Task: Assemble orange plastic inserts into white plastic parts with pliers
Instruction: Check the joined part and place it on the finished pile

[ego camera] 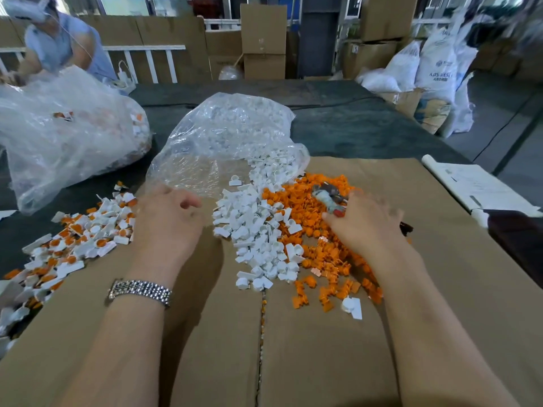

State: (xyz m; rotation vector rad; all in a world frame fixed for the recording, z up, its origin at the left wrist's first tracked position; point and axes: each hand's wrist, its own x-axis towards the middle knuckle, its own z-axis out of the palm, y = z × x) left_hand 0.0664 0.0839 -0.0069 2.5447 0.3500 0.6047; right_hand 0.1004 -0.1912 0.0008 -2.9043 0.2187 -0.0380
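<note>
The left hand (167, 221), with a metal watch (140, 291) on its wrist, is held palm down with loosely curled fingers over the cardboard sheet (323, 362); nothing is gripped by it, and its fingertips lie near the edge of the clear bag (229, 142). The right hand (367, 227) is laid on the orange inserts (326, 254), and the pliers (330, 198) are touched by its fingers and thumb. Because of blur, it cannot be told whether the pliers are gripped.

The white parts (258, 230) are spilled from the bag's mouth in one heap between the two hands, with the orange heap touching it on the right. A third heap, of joined pieces (73, 245), is spread at the sheet's left edge. Bare cardboard is left open near the person, and a seam runs down its middle.

Two clear bags are counted, the second bag (67, 133) at far left. A second person (58, 42) is seen beyond it. A paper sheet (482, 186) lies at the right edge.
</note>
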